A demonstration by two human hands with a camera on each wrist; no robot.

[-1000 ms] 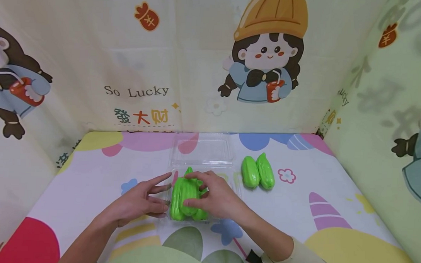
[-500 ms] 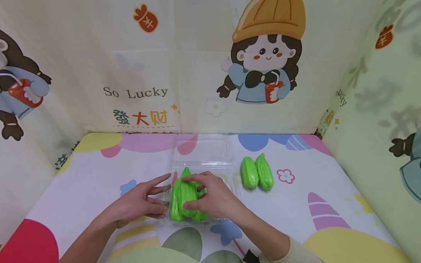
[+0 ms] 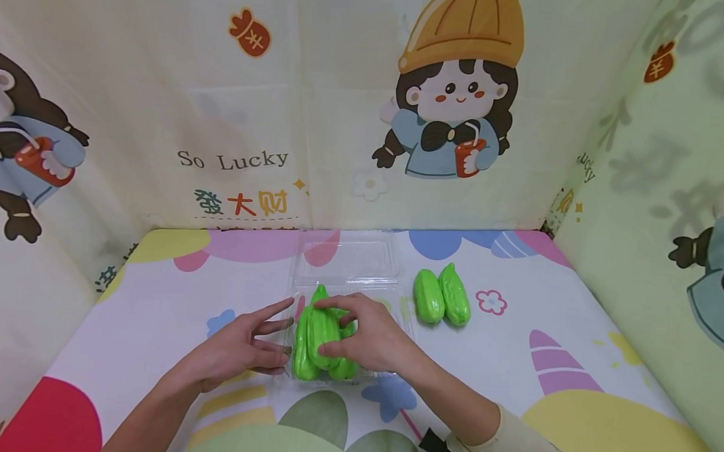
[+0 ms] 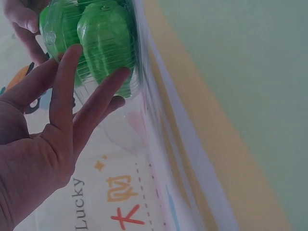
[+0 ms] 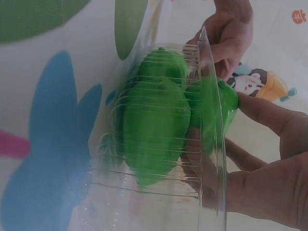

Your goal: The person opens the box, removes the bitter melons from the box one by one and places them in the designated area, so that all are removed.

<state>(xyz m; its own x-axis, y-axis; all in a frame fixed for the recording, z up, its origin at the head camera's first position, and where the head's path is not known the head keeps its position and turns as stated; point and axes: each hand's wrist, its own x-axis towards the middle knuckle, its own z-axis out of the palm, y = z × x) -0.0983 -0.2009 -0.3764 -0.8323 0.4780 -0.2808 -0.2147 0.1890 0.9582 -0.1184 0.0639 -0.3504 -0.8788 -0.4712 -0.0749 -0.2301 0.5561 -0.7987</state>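
Several glossy green gourd-shaped vegetables lie in the left part of a clear plastic clamshell box (image 3: 408, 321), its lid (image 3: 349, 260) folded open to the back. My right hand (image 3: 373, 336) grips the topmost green gourd (image 3: 321, 334) from above, thumb near its front end and fingers toward its back end. Under it, lower gourds (image 5: 156, 125) show through the box wall in the right wrist view. On the box's left side my left hand (image 3: 244, 349) stands with spread, fairly straight fingers, the fingertips (image 4: 122, 73) right at the clear wall.
Right of the box, two more green gourds (image 3: 429, 296) lie side by side on the patterned tablecloth (image 3: 489, 357). A printed cloth (image 3: 342, 105) hangs behind the table, and another (image 3: 644, 216) stands along its right side.
The topmost gourd shifts slightly left and then a little back to the right with my right hand on it. My left hand stays at the box's side.
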